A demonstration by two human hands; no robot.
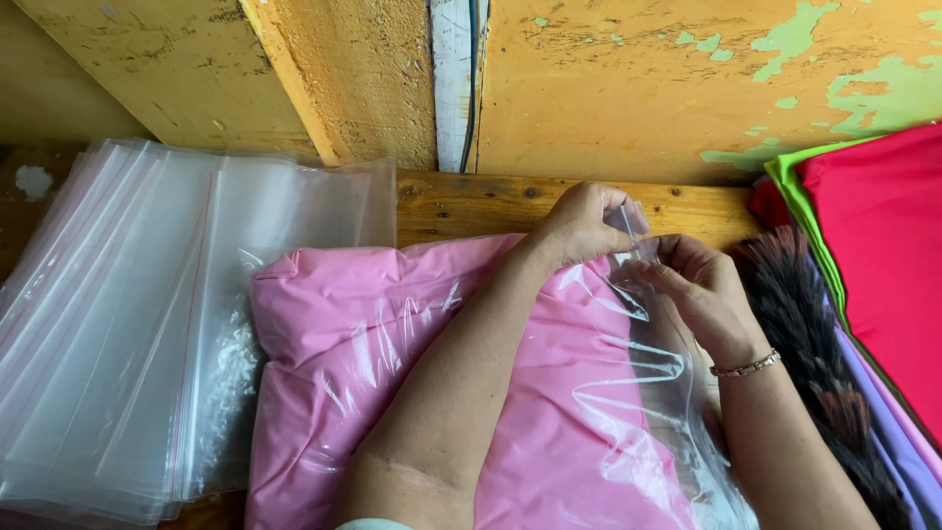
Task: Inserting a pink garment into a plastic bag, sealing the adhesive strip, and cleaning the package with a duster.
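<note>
A folded pink cloth (363, 353) lies inside a clear plastic bag (638, 393) on a wooden table (471, 201). My left hand (579, 226) pinches the bag's open top edge at the far side. My right hand (702, 290), with a thin bracelet at the wrist, grips the same edge just to the right. The two hands nearly touch at the bag's mouth. My left forearm lies across the pink cloth.
A fanned stack of empty clear zip bags (128, 314) lies at the left. At the right are folded cloths in red (883, 255), green and purple, and a dark feather duster (805, 334). A worn yellow wall (638, 88) stands behind the table.
</note>
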